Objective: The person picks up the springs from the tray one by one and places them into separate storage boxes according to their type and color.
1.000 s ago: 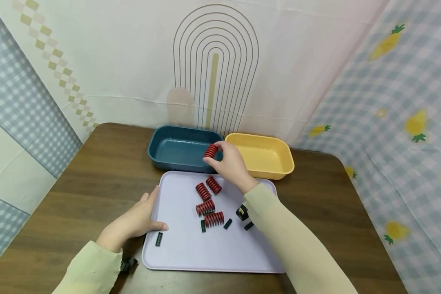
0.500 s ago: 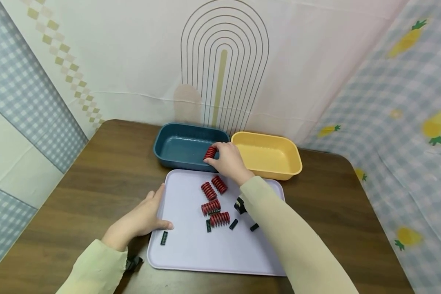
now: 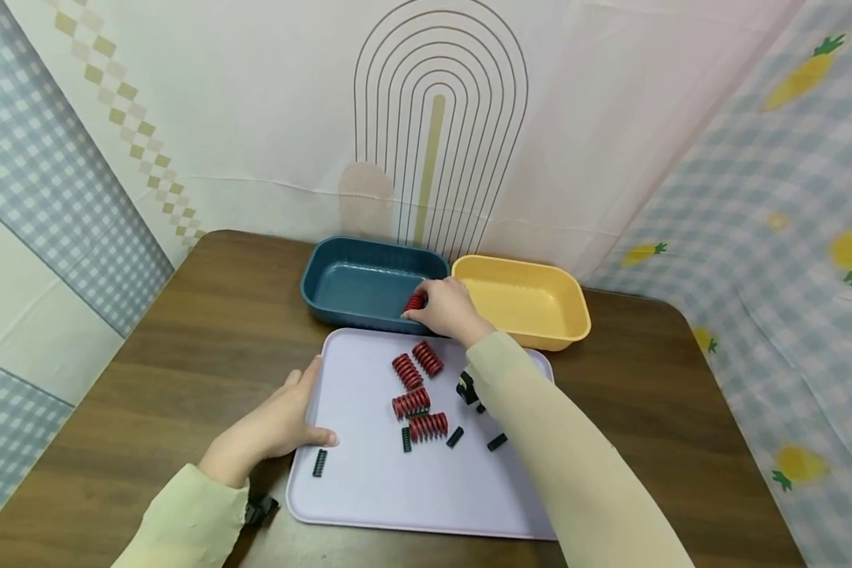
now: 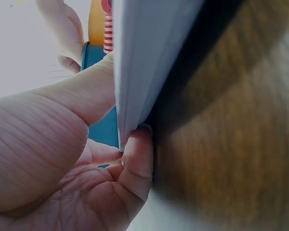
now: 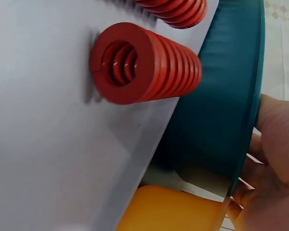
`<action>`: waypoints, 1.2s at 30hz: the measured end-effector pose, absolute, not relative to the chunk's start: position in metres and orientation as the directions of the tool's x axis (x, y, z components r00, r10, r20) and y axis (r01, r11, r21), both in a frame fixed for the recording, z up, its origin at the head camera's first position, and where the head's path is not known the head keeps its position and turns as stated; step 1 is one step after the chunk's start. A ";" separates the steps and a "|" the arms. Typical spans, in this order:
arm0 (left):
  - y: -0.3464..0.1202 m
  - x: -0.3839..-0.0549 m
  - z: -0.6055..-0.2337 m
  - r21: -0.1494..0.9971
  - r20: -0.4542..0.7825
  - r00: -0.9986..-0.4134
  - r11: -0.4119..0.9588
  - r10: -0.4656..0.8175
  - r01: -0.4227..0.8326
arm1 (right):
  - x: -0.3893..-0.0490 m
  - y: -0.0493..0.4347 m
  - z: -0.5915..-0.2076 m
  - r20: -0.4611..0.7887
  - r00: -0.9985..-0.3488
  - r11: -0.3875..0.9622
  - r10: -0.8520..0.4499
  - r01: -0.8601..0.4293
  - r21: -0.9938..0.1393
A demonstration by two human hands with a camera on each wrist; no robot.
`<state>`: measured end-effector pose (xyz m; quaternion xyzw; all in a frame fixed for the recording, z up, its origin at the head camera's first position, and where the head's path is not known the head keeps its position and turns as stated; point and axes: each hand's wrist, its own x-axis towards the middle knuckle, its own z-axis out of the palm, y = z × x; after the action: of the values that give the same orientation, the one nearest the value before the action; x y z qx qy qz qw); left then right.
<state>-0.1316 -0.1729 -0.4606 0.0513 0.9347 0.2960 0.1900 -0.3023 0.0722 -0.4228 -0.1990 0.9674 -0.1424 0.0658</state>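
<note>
wood table [image 3: 241,315] | lavender tray [image 3: 383,489] | behind it: teal bin [image 3: 355,319] beside yellow bin [image 3: 521,304]

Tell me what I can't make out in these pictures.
Head view: part of the held red spring, covered by the right hand.
Head view: most of the small dark spring, covered by a red spring beside it.
Head view: the tray's lower right corner, under the right sleeve.
Right wrist view: the held spring, apparently behind the blue bin's wall.
Left wrist view: the left hand's thumb tip, behind the tray's edge.
</note>
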 end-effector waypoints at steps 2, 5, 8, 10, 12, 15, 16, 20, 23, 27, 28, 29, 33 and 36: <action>-0.172 -0.131 -0.460 0.574 -0.322 -0.923 0.818 0.212 -0.012 | -0.301 0.075 -0.422 -0.050 -0.910 0.875 -0.412 -0.380 -0.299; -0.170 -0.132 -0.457 0.573 -0.316 -0.924 0.820 0.215 -0.005 | -0.295 0.084 -0.417 0.012 -0.905 0.857 -0.425 -0.407 -0.318; -0.169 -0.132 -0.454 0.574 -0.315 -0.923 0.819 0.220 -0.001 | -0.283 0.099 -0.405 0.089 -0.896 0.831 -0.435 -0.438 -0.343; -0.169 -0.132 -0.453 0.579 -0.315 -0.922 0.815 0.225 0.002 | -0.272 0.111 -0.396 0.121 -0.892 0.817 -0.435 -0.448 -0.362; -0.170 -0.131 -0.453 0.583 -0.318 -0.920 0.812 0.228 0.000 | -0.260 0.124 -0.389 0.149 -0.884 0.803 -0.444 -0.466 -0.371; -0.172 -0.130 -0.454 0.581 -0.316 -0.923 0.814 0.222 -0.003 | -0.241 0.145 -0.385 0.176 -0.870 0.786 -0.462 -0.493 -0.373; -0.173 -0.130 -0.455 0.579 -0.315 -0.923 0.815 0.221 -0.002 | -0.235 0.154 -0.386 0.180 -0.866 0.781 -0.466 -0.499 -0.376; -0.175 -0.129 -0.457 0.579 -0.315 -0.922 0.815 0.225 0.002 | -0.214 0.188 -0.397 0.153 -0.880 0.786 -0.449 -0.471 -0.400; -0.175 -0.129 -0.457 0.579 -0.314 -0.923 0.815 0.224 0.001 | -0.205 0.207 -0.413 0.091 -0.903 0.789 -0.419 -0.412 -0.456; -0.176 -0.129 -0.458 0.572 -0.308 -0.927 0.820 0.214 -0.001 | -0.202 0.221 -0.432 0.035 -0.927 0.773 -0.374 -0.333 -0.540; -0.175 -0.129 -0.458 0.573 -0.309 -0.926 0.820 0.215 -0.001 | -0.203 0.223 -0.436 0.032 -0.930 0.767 -0.366 -0.321 -0.555; -0.175 -0.129 -0.459 0.575 -0.310 -0.926 0.818 0.218 0.000 | -0.203 0.225 -0.439 0.029 -0.934 0.763 -0.357 -0.309 -0.568; -0.172 -0.129 -0.461 0.581 -0.313 -0.922 0.814 0.226 0.002 | -0.204 0.229 -0.448 -0.010 -0.939 0.760 -0.345 -0.273 -0.589; -0.171 -0.129 -0.462 0.582 -0.307 -0.924 0.813 0.227 0.006 | -0.205 0.229 -0.451 -0.046 -0.934 0.770 -0.353 -0.263 -0.582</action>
<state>-0.1292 -0.1715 -0.4615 0.0624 0.9342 0.2991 0.1843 -0.2052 0.2289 -0.4508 -0.1643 0.9376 -0.2968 0.0766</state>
